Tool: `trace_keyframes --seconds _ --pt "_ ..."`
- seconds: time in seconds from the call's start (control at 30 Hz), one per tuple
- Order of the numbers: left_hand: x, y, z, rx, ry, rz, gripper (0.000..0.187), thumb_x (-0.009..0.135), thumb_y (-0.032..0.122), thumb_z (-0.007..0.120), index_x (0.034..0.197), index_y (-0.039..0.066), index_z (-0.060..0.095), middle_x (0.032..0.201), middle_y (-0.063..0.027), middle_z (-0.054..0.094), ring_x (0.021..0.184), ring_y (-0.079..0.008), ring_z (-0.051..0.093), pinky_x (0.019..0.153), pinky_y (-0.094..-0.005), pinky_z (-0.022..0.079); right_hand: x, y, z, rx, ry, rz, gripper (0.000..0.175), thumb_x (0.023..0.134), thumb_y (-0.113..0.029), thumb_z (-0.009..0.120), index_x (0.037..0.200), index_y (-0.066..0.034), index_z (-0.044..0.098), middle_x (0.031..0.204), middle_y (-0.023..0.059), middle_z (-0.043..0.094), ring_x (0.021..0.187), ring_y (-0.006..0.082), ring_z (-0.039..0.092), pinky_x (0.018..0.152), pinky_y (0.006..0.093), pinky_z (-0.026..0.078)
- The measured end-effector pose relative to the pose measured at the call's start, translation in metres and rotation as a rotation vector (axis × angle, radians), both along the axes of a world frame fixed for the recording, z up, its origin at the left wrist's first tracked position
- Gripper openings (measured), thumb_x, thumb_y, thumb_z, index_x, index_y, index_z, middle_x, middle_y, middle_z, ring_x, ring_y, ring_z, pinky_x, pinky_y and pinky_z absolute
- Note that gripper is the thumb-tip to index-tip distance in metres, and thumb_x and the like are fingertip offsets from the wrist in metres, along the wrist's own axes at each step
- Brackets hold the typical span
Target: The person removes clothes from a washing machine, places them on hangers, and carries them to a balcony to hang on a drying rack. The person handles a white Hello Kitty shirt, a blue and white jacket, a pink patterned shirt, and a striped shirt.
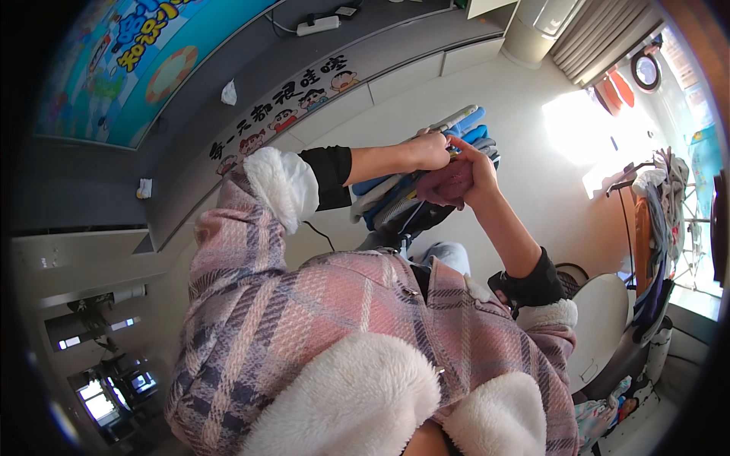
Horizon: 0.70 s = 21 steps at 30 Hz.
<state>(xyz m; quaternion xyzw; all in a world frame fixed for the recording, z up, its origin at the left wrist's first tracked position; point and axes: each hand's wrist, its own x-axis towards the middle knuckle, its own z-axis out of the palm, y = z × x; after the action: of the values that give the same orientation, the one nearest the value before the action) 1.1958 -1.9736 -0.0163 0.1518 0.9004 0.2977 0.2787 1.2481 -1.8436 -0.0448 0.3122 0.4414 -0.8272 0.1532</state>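
My left hand (430, 151) is closed over clothes on a rack of hanging garments (388, 199) in front of me, its fingers close to those of my right hand. A dusky pink cloth item (447, 183) hangs below my right hand (476, 168), whose palm and fingers are against it. Both hands meet near the top of the rack, with index finger and thumb of the right hand near the left hand's knuckles. What the left fingers pinch is hidden. Blue, grey and dark garments (479, 134) hang beyond and below the hands.
A long grey cabinet (308, 74) with cartoon stickers runs along the left, bearing a white power strip (317, 25) and crumpled tissue (228, 92). At the right stand a white round table (596, 325) and another rack of clothes (656, 228). A white column (530, 28) is ahead.
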Motion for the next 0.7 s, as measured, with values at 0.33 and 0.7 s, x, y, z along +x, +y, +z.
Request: trace_keyframes --seconds 0.33,0.7 --pt "0.124 -0.228 0.006 0.078 -0.043 0.253 0.041 0.087 0.007 0.048 0.124 -0.012 0.048 0.132 -0.0312 0.041 0.121 -0.0386 0.047 0.095 -0.0397 0.042 0.099 -0.209 0.005 -0.253 0.082 0.205 0.041 0.079 -0.006 0.048 0.117 -0.0026 0.064 0.099 0.012 0.062 0.086 0.0237 0.064 0.072 0.0361 0.054" --pt "0.265 -0.456 0.037 0.132 -0.117 0.416 0.042 0.072 0.0 0.056 0.113 -0.005 0.055 0.096 -0.0168 0.059 0.087 -0.0213 0.058 0.073 -0.0323 0.045 0.213 -0.431 0.039 -0.3 0.04 0.436 0.045 0.079 -0.005 0.046 0.121 -0.0014 0.061 0.105 0.0165 0.063 0.087 0.0261 0.064 0.077 0.0377 0.054"
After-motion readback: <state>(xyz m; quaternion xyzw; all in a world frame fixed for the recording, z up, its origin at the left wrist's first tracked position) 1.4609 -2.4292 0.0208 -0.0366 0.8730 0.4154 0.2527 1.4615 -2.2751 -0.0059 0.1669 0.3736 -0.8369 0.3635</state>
